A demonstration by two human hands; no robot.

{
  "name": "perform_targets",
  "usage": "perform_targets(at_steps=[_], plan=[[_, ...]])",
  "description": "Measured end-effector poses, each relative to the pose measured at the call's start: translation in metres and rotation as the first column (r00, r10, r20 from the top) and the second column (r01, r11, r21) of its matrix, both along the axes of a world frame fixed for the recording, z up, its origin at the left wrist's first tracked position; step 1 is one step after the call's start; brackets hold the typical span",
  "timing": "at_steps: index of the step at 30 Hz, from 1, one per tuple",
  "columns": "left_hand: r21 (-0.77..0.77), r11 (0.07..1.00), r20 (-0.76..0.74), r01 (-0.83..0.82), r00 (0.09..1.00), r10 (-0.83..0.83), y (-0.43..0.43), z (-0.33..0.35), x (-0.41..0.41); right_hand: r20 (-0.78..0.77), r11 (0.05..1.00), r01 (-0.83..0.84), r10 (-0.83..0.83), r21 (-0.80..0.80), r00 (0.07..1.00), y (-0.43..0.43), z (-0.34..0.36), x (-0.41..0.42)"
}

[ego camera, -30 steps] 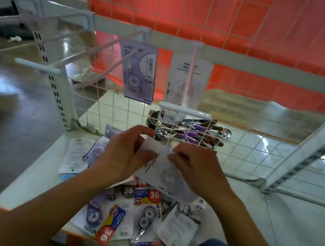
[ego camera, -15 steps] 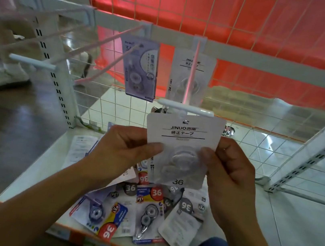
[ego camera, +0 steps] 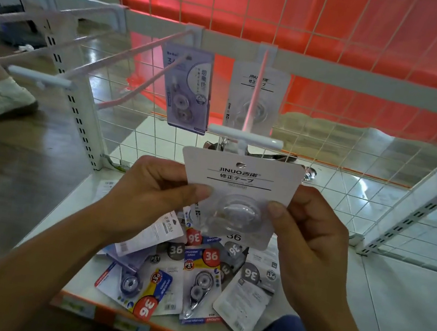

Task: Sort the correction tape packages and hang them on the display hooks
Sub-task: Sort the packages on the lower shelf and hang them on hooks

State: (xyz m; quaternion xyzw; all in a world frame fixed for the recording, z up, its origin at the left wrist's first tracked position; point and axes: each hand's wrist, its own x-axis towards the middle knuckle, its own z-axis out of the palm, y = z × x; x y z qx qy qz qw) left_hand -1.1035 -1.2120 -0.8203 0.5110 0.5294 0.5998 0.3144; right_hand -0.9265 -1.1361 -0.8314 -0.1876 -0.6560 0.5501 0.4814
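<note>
White shelf deck (ego camera: 404, 300) carries the setup, wire grid panel (ego camera: 325, 164) standing behind it with red sheeting beyond. Both hands raised over the deck, sharing one white JINUO correction tape package (ego camera: 238, 196), held upright and facing the camera. Left hand (ego camera: 150, 197): thumb pressed on the card front at its left edge, fingers curled behind, a narrow pinch closed on the card. Right hand (ego camera: 311, 241): thumb on the front just right of the clear blister, fingers behind, same closed pinch. Package top edge sits just below the white T-shaped end of the centre display hook (ego camera: 245, 138); its hang hole is apart from the hook, not threaded. On that hook, farther back, hangs a second white JINUO package (ego camera: 256, 97), partly crossed by the hook rod. On the hook to its left hangs a lavender correction tape package (ego camera: 186, 89). Below the hands, a loose pile of correction tape packages (ego camera: 194, 280) lies on the deck, several marked 36, some face down, overlapping; upper part of the pile is hidden behind the held card. Metal objects (ego camera: 307, 173) behind the card are mostly hidden, kind not clear. Fingers behind the card not visible. At left edge, a white sneaker (ego camera: 5, 102) on the floor, leg cut off by the frame.
</note>
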Motion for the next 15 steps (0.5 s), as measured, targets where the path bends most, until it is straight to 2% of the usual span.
perform_targets(at_steps=[3,8,13,15], plan=[[0.035,0.999,-0.022,0.033,0.999,-0.032,-0.001,0.003,-0.002,-0.033,1.000,-0.003,0.003,-0.001,0.999,-0.001,0.002,0.000],[0.029,0.999,0.040,-0.029,0.999,0.028,0.001,0.003,-0.003,-0.023,1.000,0.007,-0.007,-0.017,1.000,0.000,0.003,-0.004],[-0.047,0.998,0.075,-0.032,0.997,0.036,0.008,0.002,-0.003,0.031,0.998,0.053,-0.052,-0.015,0.998,0.006,0.002,-0.009],[-0.089,0.994,0.081,-0.067,0.994,0.074,0.021,0.002,-0.006,0.118,0.992,0.127,-0.123,-0.021,0.985,0.019,0.002,-0.016]])
